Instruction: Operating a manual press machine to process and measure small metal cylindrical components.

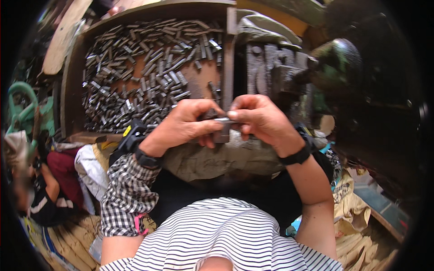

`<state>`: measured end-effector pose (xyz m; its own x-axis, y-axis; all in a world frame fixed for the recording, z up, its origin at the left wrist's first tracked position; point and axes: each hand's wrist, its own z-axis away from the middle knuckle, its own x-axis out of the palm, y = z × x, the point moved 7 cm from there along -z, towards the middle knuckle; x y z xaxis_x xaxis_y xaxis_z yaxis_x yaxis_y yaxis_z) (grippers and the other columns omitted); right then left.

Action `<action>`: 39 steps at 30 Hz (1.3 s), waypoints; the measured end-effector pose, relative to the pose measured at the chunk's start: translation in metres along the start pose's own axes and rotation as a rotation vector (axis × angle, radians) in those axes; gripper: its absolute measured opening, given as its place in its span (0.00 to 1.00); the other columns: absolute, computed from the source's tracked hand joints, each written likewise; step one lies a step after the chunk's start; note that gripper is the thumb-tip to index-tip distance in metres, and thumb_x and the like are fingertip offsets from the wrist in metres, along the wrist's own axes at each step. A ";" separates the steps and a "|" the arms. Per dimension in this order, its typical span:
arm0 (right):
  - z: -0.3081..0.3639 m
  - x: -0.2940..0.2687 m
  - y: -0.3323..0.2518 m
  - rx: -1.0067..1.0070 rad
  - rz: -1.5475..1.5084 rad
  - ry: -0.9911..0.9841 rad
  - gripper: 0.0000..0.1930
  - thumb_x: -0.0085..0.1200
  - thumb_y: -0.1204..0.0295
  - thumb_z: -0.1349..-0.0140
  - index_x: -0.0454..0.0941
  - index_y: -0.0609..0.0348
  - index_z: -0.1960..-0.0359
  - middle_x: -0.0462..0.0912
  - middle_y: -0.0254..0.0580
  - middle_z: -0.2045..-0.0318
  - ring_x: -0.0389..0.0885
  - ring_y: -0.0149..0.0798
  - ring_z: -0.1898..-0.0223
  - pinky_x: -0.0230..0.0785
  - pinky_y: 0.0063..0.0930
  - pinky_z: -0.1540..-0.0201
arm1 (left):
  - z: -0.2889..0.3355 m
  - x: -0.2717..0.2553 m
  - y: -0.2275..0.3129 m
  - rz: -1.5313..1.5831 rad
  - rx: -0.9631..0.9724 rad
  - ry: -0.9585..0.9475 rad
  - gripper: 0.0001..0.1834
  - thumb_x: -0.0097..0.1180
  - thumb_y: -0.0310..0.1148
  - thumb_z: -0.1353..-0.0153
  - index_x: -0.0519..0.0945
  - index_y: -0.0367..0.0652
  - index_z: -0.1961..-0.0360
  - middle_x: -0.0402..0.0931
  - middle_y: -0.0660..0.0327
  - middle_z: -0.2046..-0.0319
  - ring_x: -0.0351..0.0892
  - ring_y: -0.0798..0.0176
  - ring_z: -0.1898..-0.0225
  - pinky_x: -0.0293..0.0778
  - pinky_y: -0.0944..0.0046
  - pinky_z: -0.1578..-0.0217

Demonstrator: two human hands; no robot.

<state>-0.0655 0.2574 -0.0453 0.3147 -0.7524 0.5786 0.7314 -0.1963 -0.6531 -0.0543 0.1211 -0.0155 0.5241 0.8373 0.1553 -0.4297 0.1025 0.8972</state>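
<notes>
In front of my body both hands meet over the near right corner of a wooden tray (229, 63). My left hand (183, 124) is closed round a small grey metal block (222, 134), thumb along its upper side. Against the block's top end, the thumb and forefinger of my right hand (260, 118) are pinched together. Whatever sits between those fingertips is too covered to make out. Many short shiny metal pieces (158, 86) lie loose in the tray, thickest on its left and far sides.
A dark machine with a greasy metal vise-like part (282, 67) and a rounded green housing (339, 58) stands at the right. Grey cloth (217, 158) lies below my hands. On the left are a green handwheel (20, 97) and another person (49, 185). Sacks (350, 207) surround me.
</notes>
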 end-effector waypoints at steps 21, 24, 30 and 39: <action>0.018 0.008 -0.034 -0.425 0.521 0.304 0.09 0.57 0.73 0.42 0.74 0.68 0.70 0.77 0.37 0.79 0.77 0.27 0.82 0.69 0.21 0.80 | -0.011 -0.007 -0.009 0.307 0.091 0.139 0.10 0.56 0.30 0.39 0.75 0.36 0.60 0.78 0.61 0.74 0.77 0.72 0.78 0.73 0.76 0.78; 0.062 0.040 -0.065 -0.895 1.085 0.500 0.08 0.56 0.74 0.42 0.74 0.67 0.67 0.76 0.41 0.77 0.79 0.29 0.77 0.69 0.22 0.76 | -0.009 -0.012 -0.009 0.331 0.145 0.177 0.10 0.56 0.30 0.39 0.75 0.36 0.60 0.78 0.60 0.74 0.77 0.72 0.78 0.72 0.76 0.78; 0.243 0.073 -0.081 -1.069 1.355 0.621 0.10 0.58 0.78 0.46 0.73 0.61 0.62 0.77 0.41 0.74 0.76 0.32 0.75 0.71 0.23 0.71 | 0.030 -0.025 -0.011 0.301 0.191 0.354 0.09 0.56 0.30 0.40 0.75 0.36 0.61 0.79 0.58 0.73 0.79 0.69 0.76 0.74 0.75 0.78; 0.371 -0.090 -0.079 -1.205 1.289 1.758 0.27 0.50 0.60 0.38 0.62 0.69 0.44 0.71 0.49 0.49 0.72 0.43 0.48 0.64 0.38 0.45 | 0.022 -0.006 0.016 0.219 0.195 0.410 0.12 0.56 0.31 0.40 0.75 0.33 0.59 0.78 0.58 0.71 0.79 0.70 0.75 0.75 0.76 0.77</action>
<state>0.0727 0.5741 0.1357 -0.8681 -0.2104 -0.4497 -0.0001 0.9058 -0.4236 -0.0477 0.1061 0.0070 0.0883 0.9740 0.2088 -0.3314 -0.1689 0.9282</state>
